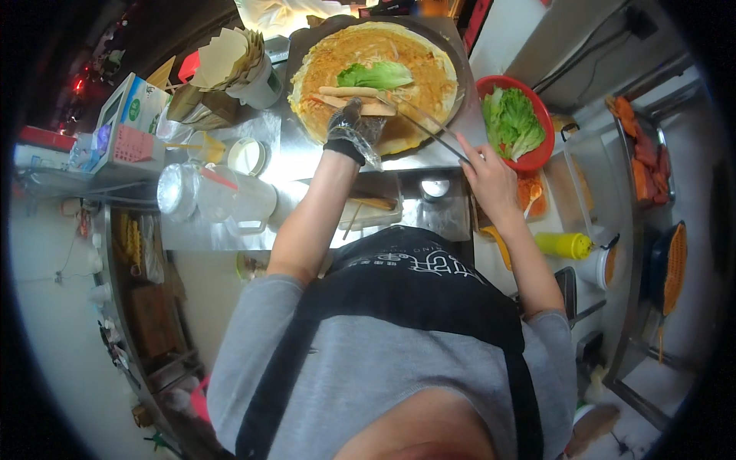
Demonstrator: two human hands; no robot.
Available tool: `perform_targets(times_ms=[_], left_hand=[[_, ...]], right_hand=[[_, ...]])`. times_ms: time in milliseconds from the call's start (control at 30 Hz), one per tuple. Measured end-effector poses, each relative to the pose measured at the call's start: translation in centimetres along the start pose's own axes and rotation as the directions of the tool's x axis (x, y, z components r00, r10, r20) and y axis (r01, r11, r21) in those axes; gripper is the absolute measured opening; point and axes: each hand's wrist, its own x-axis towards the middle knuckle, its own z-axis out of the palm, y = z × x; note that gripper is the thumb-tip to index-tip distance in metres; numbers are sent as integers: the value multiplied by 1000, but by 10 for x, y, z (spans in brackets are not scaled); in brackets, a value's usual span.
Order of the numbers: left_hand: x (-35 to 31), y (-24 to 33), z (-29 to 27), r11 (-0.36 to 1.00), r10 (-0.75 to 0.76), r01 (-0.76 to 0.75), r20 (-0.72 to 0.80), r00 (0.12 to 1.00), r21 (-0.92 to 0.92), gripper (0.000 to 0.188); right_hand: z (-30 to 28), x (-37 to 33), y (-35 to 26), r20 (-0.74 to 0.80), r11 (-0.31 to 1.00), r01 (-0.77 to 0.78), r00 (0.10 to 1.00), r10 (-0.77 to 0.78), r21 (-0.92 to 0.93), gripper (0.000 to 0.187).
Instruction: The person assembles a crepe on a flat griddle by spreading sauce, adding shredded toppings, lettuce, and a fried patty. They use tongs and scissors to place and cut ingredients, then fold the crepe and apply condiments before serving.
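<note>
A large round crepe [429, 61], spread with orange sauce, lies on a dark round griddle [462, 77]. Across its middle sit a green lettuce leaf [376, 75] and pale sausage strips [349, 92]. My left hand [350, 126], in a black glove under a clear plastic one, is closed at the left end of the near sausage strip [378, 110]; its fingertips are partly hidden. Bare, my right hand [488, 178] grips long metal tongs [433, 132], whose tips reach the sausage strips.
At the right stand a red bowl of lettuce [546, 123], a tub of orange food with a spoon [532, 195] and a yellow squeeze bottle [563, 245]. Paper sleeves [226, 61] fill a container at the back left, with a large clear plastic jug [222, 198] nearer.
</note>
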Motion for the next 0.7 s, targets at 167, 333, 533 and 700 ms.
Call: perform_targets(times_ms=[167,333,533,700], left_hand=[[-3,-7,-1,999,25,-23,-42,999,46,39],[0,-4,-7,998,-58,58,6,998,29,39],[-20,-12,12,998,-23,28,-74,997,58,40],[-24,-10,10,979,42,-25,-77,996,201,42]], right_hand=[[16,4,15,-44,998,55,998,-55,-1,58],[22,12,28,-6,997,72,997,-72,-23,58],[23,25,45,25,995,90,996,-89,-33,54],[17,31,54,87,997,-9,996,2,83,50]])
